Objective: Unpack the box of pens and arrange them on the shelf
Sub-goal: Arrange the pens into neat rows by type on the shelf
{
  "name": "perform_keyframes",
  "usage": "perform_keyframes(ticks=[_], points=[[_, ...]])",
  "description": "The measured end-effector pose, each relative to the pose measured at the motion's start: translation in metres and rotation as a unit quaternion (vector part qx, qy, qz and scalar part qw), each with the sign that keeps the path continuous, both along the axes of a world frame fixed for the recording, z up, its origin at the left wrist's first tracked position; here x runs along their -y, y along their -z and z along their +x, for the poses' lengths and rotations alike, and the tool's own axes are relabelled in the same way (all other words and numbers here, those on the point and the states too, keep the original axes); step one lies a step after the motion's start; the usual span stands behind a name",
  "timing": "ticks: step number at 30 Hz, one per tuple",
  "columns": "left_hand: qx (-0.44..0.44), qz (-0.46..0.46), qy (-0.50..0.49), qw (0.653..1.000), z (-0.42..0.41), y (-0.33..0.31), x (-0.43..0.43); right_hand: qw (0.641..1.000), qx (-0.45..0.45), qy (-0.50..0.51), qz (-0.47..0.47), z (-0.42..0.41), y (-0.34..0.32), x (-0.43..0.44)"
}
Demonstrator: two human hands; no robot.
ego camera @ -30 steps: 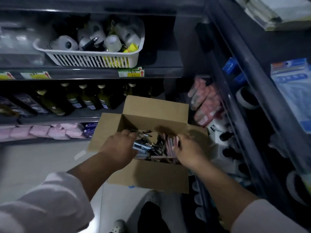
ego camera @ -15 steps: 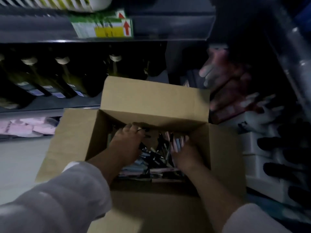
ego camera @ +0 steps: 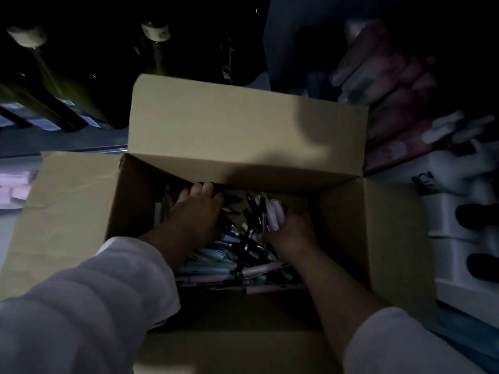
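An open cardboard box (ego camera: 243, 125) fills the middle of the view, its flaps spread outward. Inside lies a loose heap of pens (ego camera: 237, 255), pink, pale blue, green and black. My left hand (ego camera: 194, 214) is deep in the box, palm down on the pens, with its fingertips at the far inner wall. My right hand (ego camera: 291, 230) is also inside and grips a bunch of pink and black pens (ego camera: 270, 214) that stick up from its fingers. The scene is dim, and the pens under both hands are hidden.
Dark bottles (ego camera: 156, 39) stand on a shelf behind the box at upper left. Pink packages (ego camera: 391, 85) and white containers with dark caps (ego camera: 459, 225) fill the shelving on the right. Pink packs (ego camera: 16, 184) lie at the far left.
The view has dropped closer to the box, so the upper shelf and basket are out of sight. Both hands have pushed deeper among the pens, and the right hand holds a bunch.
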State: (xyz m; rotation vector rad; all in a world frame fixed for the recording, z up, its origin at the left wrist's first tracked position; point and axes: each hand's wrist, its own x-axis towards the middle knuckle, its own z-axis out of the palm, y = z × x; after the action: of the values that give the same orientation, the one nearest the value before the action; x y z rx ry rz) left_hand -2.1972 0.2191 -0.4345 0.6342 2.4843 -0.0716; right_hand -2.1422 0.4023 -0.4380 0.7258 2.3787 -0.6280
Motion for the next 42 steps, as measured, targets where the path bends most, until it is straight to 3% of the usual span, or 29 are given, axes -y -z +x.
perform_keyframes(ticks=[6, 10, 20, 23, 28, 36, 39, 42], points=[[-0.003, 0.007, 0.007, 1.0, 0.002, 0.004, 0.002, 0.997, 0.036, 0.054, -0.045, -0.01, 0.004, 0.001], [0.007, 0.009, 0.009, 1.0, 0.0, 0.005, 0.002, 0.98, 0.045, 0.108, -0.159, -0.011, 0.003, 0.0], [-0.02, 0.01, 0.048, 0.999, -0.001, -0.015, 0.004, 0.936, -0.057, 0.192, -0.288, -0.009, -0.025, -0.006], [-0.035, 0.033, 0.05, 0.998, -0.001, -0.032, 0.004, 0.907, -0.094, 0.216, -0.348, -0.006, -0.049, -0.008], [-0.05, 0.115, -0.001, 0.992, 0.003, -0.074, 0.004, 0.909, -0.146, 0.207, -0.331, -0.003, -0.092, -0.012], [0.015, 0.194, -0.068, 0.979, 0.01, -0.157, 0.002, 0.888, -0.187, 0.257, -0.332, 0.0, -0.174, -0.014], [-0.001, 0.169, -0.074, 0.983, 0.011, -0.183, 0.001, 0.88, -0.218, 0.252, -0.339, 0.003, -0.205, -0.014], [-0.055, 0.093, -0.055, 0.993, 0.014, -0.206, -0.002, 0.901, -0.232, 0.212, -0.298, 0.007, -0.23, -0.014]])
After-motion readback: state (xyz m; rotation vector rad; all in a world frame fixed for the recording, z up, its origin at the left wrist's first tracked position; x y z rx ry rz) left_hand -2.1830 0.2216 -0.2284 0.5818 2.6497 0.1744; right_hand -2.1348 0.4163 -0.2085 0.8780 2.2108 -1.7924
